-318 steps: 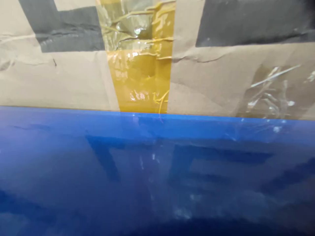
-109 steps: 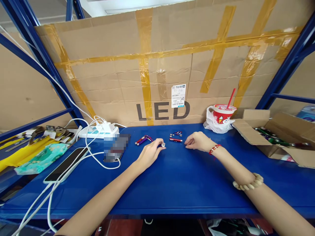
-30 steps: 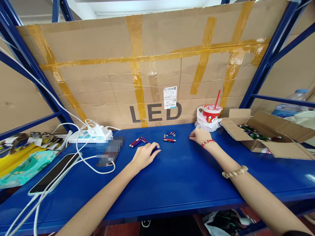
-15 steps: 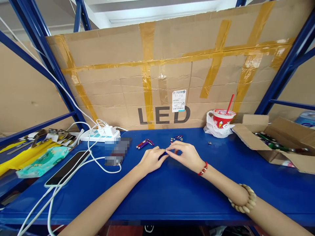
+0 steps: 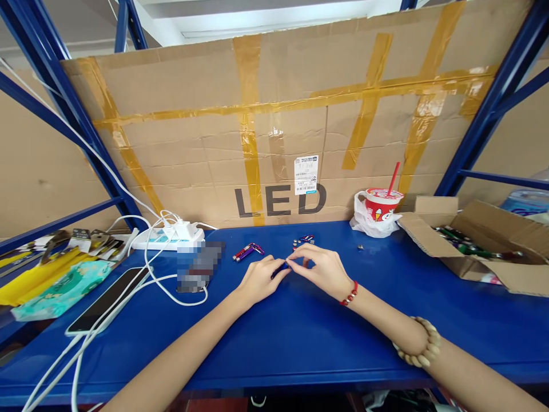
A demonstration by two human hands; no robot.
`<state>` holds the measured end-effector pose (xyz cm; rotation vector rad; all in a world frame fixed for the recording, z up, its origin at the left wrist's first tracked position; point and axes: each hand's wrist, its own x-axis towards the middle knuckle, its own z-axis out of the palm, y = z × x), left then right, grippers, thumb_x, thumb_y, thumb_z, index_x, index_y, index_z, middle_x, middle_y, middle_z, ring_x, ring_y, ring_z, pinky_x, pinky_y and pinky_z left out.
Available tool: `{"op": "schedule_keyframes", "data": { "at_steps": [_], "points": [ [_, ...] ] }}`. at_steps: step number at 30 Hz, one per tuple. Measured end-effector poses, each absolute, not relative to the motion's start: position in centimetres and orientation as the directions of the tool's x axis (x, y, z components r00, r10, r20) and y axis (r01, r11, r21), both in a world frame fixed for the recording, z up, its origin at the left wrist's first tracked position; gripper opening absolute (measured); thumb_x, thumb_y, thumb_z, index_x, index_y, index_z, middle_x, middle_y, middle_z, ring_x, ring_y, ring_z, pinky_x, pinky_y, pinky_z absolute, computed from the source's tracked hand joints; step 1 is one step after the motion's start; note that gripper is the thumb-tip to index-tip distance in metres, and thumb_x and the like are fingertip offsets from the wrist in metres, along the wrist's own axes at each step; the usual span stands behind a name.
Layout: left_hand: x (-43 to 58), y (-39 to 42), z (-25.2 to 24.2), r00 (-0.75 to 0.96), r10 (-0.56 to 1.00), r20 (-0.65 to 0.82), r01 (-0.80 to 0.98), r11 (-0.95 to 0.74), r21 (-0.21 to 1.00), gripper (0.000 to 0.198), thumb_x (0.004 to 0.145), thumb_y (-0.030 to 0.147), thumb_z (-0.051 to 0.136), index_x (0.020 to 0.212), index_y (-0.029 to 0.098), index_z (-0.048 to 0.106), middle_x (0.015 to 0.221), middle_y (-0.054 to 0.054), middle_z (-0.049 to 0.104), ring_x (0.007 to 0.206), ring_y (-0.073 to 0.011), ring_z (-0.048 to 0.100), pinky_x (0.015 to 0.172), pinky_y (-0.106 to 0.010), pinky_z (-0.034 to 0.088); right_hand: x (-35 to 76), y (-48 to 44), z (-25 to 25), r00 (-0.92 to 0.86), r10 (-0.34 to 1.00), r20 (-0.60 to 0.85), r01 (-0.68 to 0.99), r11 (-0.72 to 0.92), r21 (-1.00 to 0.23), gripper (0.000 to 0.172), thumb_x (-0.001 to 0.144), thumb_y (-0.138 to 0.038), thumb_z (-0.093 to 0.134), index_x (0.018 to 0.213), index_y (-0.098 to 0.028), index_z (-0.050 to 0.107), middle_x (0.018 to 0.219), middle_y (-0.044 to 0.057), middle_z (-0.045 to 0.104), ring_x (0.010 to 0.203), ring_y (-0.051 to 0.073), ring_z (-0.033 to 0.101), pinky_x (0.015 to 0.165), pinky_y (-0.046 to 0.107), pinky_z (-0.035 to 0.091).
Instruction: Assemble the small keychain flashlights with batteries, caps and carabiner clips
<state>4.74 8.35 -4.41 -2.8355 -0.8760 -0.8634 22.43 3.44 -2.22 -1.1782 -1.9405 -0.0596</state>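
My left hand point(image 5: 259, 279) is closed round a small dark blue pen-shaped torch point(image 5: 279, 270), just above the blue shelf top point(image 5: 300, 326). My right hand point(image 5: 321, 267) meets it from the right, thumb and forefinger pinched at the torch's tip. Behind the hands lie a red and purple pair of small torches point(image 5: 246, 250) and a few tiny loose parts point(image 5: 303, 239). One small metal piece point(image 5: 361, 248) lies further right.
A taped cardboard sheet marked LED point(image 5: 278, 143) stands at the back. A power strip point(image 5: 167, 237) with white cables and a phone point(image 5: 109, 297) lie left. A red cup in a bag point(image 5: 380, 209) and an open carton of torches point(image 5: 476, 246) sit right.
My right hand came back from near the red cup, leaving a small metal piece there, and now pinches at the torch in my left hand. In the last half second the hands barely moved.
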Motion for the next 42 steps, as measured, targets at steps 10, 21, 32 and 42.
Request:
{"op": "schedule_keyframes", "data": {
  "at_steps": [10,21,32,42],
  "points": [
    [4.6,8.5,-4.6,0.667,0.511,0.542,0.546,-0.830,0.110,0.027,0.094,0.034,0.041,0.094,0.017,0.063,0.074,-0.003,0.064,0.070,-0.0158,0.061,0.058,-0.022,0.046,22.6,3.8,-2.6,-0.222,0.746,0.627,0.744,0.546,-0.386,0.017,0.084,-0.033,0.055,0.079,-0.022,0.068,0.087,0.000,0.067,0.052,0.006,0.057,0.056,0.019,0.046],
    [4.4,8.8,-4.5,0.689,0.473,0.549,0.522,-0.849,0.076,0.026,0.092,0.033,0.044,0.093,0.015,0.064,0.074,-0.005,0.066,0.069,-0.0172,0.062,0.058,-0.024,0.048,22.6,3.8,-2.5,-0.217,0.789,0.575,0.738,0.519,-0.432,0.013,0.081,-0.029,0.058,0.077,-0.022,0.068,0.083,-0.001,0.068,0.049,0.007,0.057,0.057,0.021,0.047],
    [4.4,9.0,-4.5,0.675,0.492,0.550,0.534,-0.840,0.096,0.021,0.091,0.031,0.047,0.092,0.017,0.063,0.081,-0.004,0.068,0.076,-0.0164,0.064,0.064,-0.023,0.049,23.1,4.0,-1.6,-0.199,0.813,0.547,0.811,0.450,-0.373,0.019,0.083,-0.036,0.056,0.076,-0.025,0.070,0.084,-0.003,0.068,0.056,0.007,0.059,0.054,0.019,0.043],
    [4.4,8.6,-4.3,0.656,0.515,0.552,0.548,-0.828,0.122,0.031,0.092,0.039,0.040,0.082,0.017,0.058,0.065,-0.001,0.058,0.057,-0.0141,0.058,0.051,-0.021,0.042,36.6,6.4,1.1,0.446,0.799,0.404,0.865,-0.268,-0.424,0.026,0.078,-0.042,0.059,0.083,-0.020,0.071,0.053,0.004,0.063,0.068,0.024,0.064,0.061,0.034,0.045]
  ]
}}
